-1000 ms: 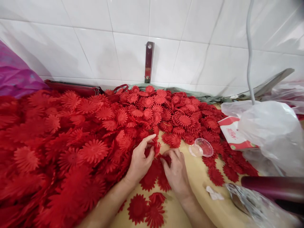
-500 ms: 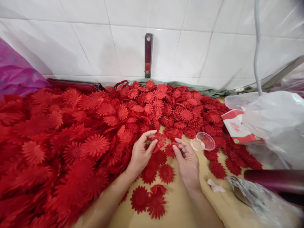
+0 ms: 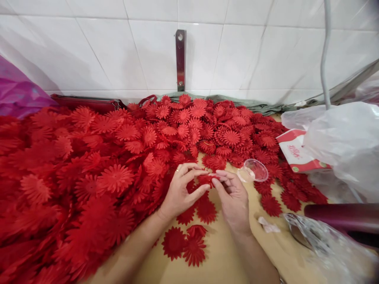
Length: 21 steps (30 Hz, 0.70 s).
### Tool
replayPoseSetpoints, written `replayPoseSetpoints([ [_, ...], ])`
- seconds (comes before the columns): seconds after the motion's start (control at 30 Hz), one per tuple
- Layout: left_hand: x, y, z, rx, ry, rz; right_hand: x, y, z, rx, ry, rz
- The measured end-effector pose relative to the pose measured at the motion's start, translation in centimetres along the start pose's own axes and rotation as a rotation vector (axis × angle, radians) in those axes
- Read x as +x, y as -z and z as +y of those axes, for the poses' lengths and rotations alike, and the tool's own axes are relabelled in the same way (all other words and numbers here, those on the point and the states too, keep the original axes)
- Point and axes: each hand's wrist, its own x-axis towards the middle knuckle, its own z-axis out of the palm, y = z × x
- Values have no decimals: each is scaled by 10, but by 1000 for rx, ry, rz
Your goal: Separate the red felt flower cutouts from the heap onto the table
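Looking down at our desk (image 3: 225,256), we see three loose red daisy-shaped fabric petal pieces (image 3: 185,246) lying nearest us at six o'clock. Just beyond them our two hands meet over the tan surface. Between them sits a small red fabric flower piece (image 3: 208,178), its long axis running nine to three o'clock. Our left hand (image 3: 180,191) pinches its left end with fingers narrowed, thumb below; our right hand (image 3: 233,197) nips the right end the same way, equally near. At two o'clock a clear plastic cup (image 3: 254,170) lies on its side. Farther out, a big heap of red fabric flowers (image 3: 118,157) reaches the white tiled wall (image 3: 237,51).
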Motion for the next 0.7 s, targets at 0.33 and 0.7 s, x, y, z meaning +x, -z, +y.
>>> replayPoseSetpoints([
  [0.33, -2, -6, -10, -144, 241, -24, -4, -3, -1, -94, 73, -92],
  [0.7, -2, -4, -6, -90, 220, -70, -7, -3, 5, -107, 135, -200],
])
